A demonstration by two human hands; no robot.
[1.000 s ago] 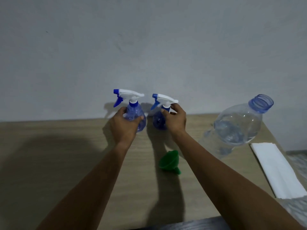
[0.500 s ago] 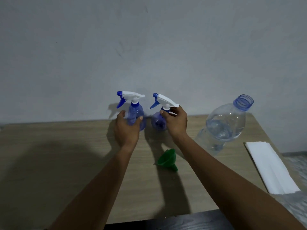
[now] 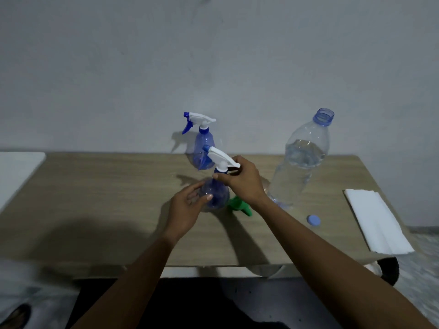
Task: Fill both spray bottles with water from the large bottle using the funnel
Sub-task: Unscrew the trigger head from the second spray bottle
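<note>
While standing upright near the table's (image 3: 95,198) middle, near spray bottle (image 3: 215,194) being gripped at the neck under its white trigger head by right hand (image 3: 242,180), fingers closed. Left hand (image 3: 187,207) cupping the body, half open. Second spray bottle (image 3: 202,143) standing behind, untouched. Green funnel (image 3: 241,205) lying just right. Large bottle (image 3: 301,160) standing uncapped, blue cap (image 3: 313,220) lying nearby.

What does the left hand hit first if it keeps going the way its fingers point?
The near spray bottle: the left hand is open, fingers aimed up-right at its clear blue body, thumb tip apparently at its wall already. Depth is unclear, so whether they touch can't be confirmed.
</note>
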